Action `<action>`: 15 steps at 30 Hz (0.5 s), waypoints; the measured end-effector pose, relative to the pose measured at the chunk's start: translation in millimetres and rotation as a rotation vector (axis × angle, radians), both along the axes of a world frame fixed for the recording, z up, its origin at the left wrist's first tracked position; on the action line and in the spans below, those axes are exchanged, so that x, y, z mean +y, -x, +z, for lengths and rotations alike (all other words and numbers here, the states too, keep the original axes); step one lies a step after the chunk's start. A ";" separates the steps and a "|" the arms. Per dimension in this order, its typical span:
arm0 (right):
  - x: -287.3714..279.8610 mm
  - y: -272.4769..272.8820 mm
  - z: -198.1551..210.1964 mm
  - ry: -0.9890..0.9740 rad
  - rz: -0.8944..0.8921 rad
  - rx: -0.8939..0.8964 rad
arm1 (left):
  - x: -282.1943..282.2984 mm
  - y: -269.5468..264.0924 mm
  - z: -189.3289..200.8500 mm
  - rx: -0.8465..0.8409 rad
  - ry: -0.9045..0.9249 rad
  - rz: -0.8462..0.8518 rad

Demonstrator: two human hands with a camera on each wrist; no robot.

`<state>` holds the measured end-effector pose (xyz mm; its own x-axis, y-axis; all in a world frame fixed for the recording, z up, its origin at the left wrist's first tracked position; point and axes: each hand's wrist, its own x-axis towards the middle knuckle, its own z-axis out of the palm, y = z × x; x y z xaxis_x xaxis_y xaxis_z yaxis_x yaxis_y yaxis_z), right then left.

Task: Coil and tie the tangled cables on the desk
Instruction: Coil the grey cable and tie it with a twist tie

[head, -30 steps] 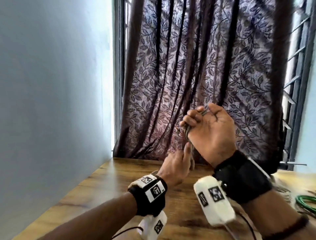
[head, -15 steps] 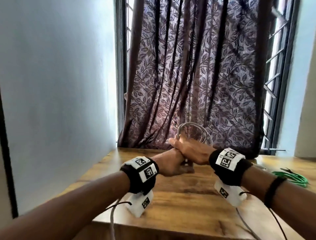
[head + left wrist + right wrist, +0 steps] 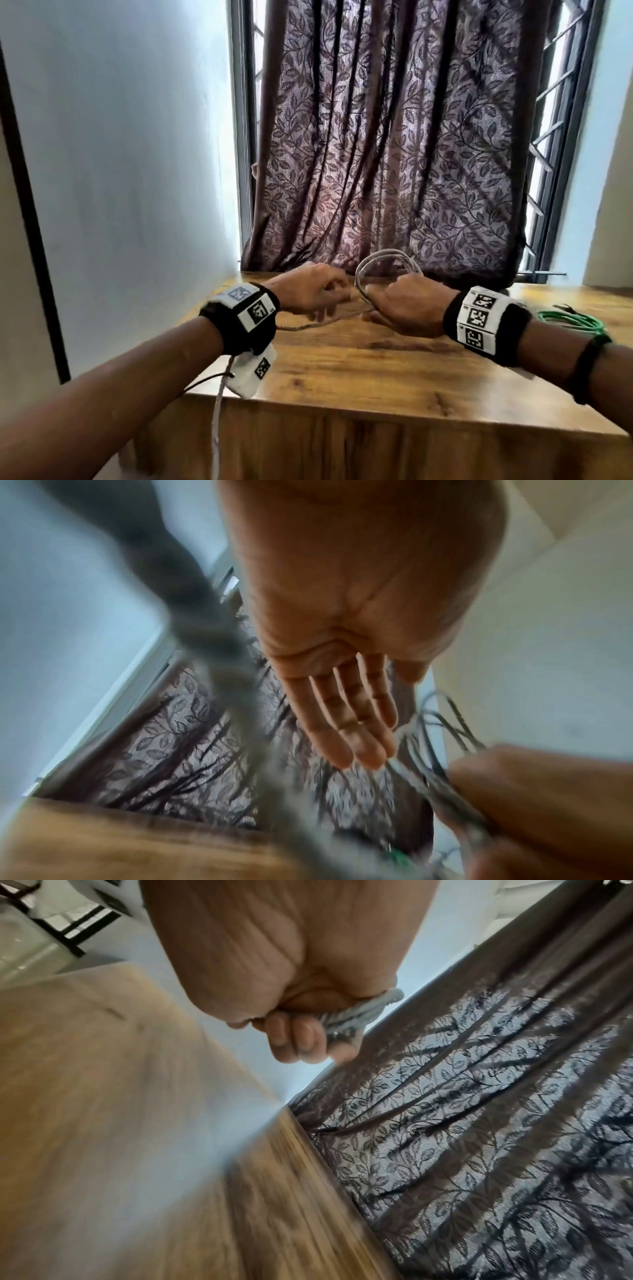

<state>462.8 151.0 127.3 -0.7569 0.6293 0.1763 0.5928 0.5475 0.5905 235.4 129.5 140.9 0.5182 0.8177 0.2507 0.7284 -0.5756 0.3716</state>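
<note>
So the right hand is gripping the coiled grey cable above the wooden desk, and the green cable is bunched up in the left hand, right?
Not quite: the green cable lies on the desk at the far right, in no hand, as the head view shows. The right hand does grip the coiled grey cable.

A home room: wooden desk under a grilled window, leaf-patterned curtain, plain painted walls.
</note>
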 end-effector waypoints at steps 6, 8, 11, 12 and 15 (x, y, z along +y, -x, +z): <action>-5.1 6.2 -24.3 0.022 -0.007 -0.020 | -1.4 -0.1 27.1 -0.535 -0.135 0.060; -2.7 7.1 -27.7 0.045 -0.079 -0.004 | -6.7 -10.3 37.1 -0.790 -0.062 0.030; -2.0 7.9 -23.9 0.063 -0.170 0.022 | -11.5 -24.7 42.0 -0.620 -0.014 0.023; -4.0 8.2 -20.9 0.093 -0.199 0.036 | -12.6 -26.9 36.2 -0.391 -0.058 0.034; -8.8 4.2 -13.0 0.299 -0.204 0.133 | -12.8 -20.1 -13.2 0.311 -0.174 0.108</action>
